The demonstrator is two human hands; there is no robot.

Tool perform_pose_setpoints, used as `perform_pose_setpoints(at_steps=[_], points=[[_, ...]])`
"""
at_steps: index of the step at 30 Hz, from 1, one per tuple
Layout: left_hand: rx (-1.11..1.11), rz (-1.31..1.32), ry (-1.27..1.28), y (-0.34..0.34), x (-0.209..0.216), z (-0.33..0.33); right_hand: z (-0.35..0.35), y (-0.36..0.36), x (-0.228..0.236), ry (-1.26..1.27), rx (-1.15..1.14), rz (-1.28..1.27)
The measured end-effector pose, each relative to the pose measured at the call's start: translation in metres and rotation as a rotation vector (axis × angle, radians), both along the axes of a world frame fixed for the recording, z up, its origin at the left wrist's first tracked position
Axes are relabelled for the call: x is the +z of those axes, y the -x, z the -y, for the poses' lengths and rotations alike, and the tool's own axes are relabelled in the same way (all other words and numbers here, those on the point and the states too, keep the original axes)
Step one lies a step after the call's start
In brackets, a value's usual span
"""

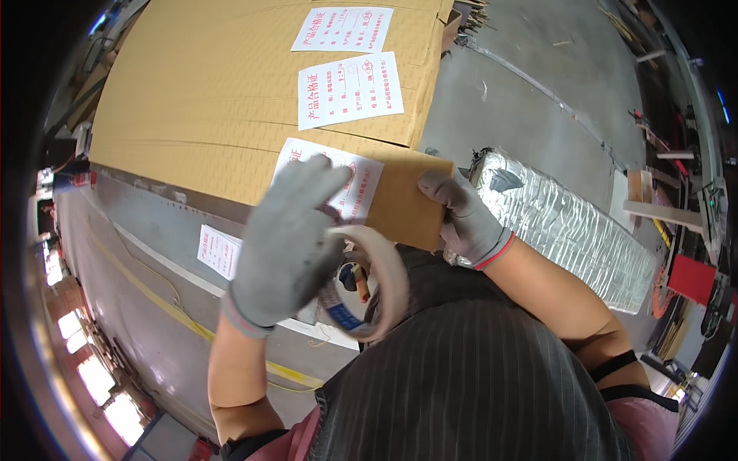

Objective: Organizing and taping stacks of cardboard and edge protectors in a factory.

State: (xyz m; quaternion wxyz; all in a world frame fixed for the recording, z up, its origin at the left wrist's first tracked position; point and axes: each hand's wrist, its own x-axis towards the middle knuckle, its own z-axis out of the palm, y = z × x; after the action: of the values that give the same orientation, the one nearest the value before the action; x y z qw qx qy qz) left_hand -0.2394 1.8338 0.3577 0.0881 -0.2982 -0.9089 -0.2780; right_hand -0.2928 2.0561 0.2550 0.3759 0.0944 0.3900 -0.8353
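At about seven o'clock, the left hand (286, 244) in a grey glove has its grip closed around a roll of tape (377, 280), fingers spread over the outer rim. The roll looks light and stiff, best held by the rim or through the core, since the free end will be sticky. Toward two o'clock from it, the right hand (463, 219) pinches the edge of a small cardboard box (403, 203), thin and easily dented, apparently pressing a white label (338, 180) flat. A foil-wrapped bundle (569, 227) lies at three o'clock.
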Motion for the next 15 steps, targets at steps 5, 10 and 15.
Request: perform_pose_setpoints(at_steps=[5, 10, 15], points=[[0.304, 0.140, -0.040, -0.012, -0.007, -0.041, -0.036, 0.002, 0.007, 0.011, 0.042, -0.075], [0.293, 0.141, -0.193, -0.027, -0.008, -0.106, -0.111, -0.015, 0.051, 0.066, 0.094, -0.033], [0.329, 0.088, -0.183, -0.034, -0.015, -0.147, -0.192, 0.021, 0.054, -0.178, 0.072, -0.065]])
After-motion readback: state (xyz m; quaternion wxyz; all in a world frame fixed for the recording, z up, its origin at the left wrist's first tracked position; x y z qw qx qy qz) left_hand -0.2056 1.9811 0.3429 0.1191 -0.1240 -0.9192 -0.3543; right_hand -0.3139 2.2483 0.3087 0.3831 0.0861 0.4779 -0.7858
